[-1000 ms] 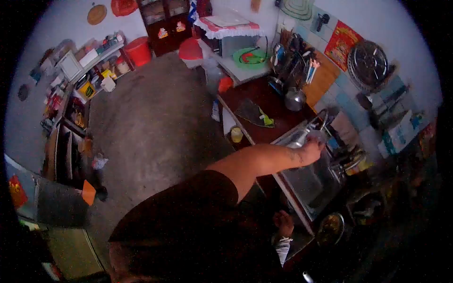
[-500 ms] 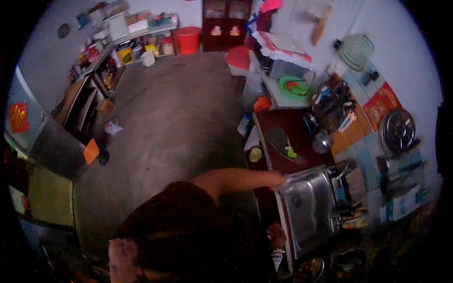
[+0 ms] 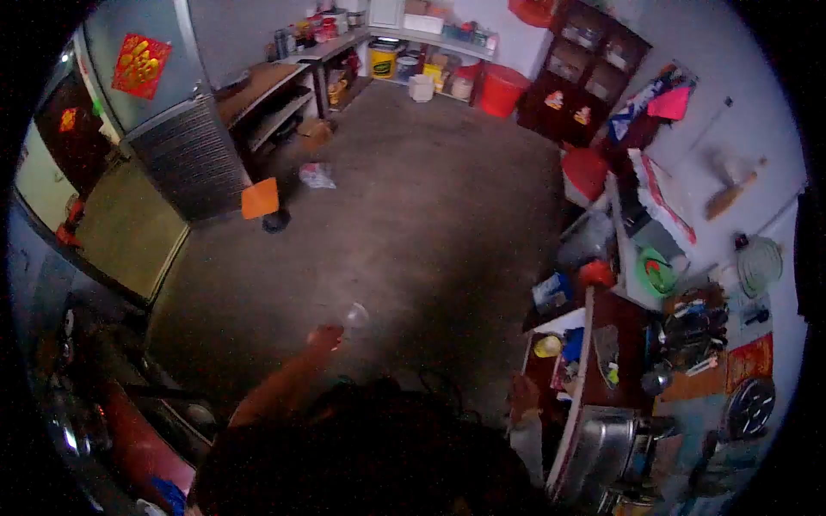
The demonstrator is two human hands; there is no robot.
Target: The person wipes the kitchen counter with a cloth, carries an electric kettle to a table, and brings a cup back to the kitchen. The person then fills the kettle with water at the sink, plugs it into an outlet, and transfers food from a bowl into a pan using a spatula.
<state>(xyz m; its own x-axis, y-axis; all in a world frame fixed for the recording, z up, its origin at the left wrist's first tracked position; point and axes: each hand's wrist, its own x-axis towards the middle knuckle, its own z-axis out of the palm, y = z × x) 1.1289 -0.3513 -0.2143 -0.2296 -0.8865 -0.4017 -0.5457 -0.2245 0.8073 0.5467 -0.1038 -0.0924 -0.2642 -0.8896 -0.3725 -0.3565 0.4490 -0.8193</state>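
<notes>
My left hand (image 3: 325, 338) reaches out low over the floor, its fingers closed. At the fingertips is a small whitish, see-through thing (image 3: 355, 316), too blurred to name. On the right, beside the counter front, a dim reddish-brown shape (image 3: 523, 396) may be my right hand; its fingers cannot be made out. A pale grey shape (image 3: 529, 443) hangs just below it. The metal sink (image 3: 602, 443) sits in the counter to the right of these. My dark clothing fills the bottom middle.
The concrete floor (image 3: 413, 206) stretches ahead, with a crumpled plastic bag (image 3: 317, 175) and an orange dustpan-like piece (image 3: 260, 199) on it. A metal-panelled door (image 3: 185, 155) stands at left. A red bucket (image 3: 502, 90) and dark cabinet (image 3: 581, 69) are at the back.
My view has turned left, away from the sink. The arm that was stretched to the sink's edge is no longer there; my left hand now shows over the floor with a whitish thing.
</notes>
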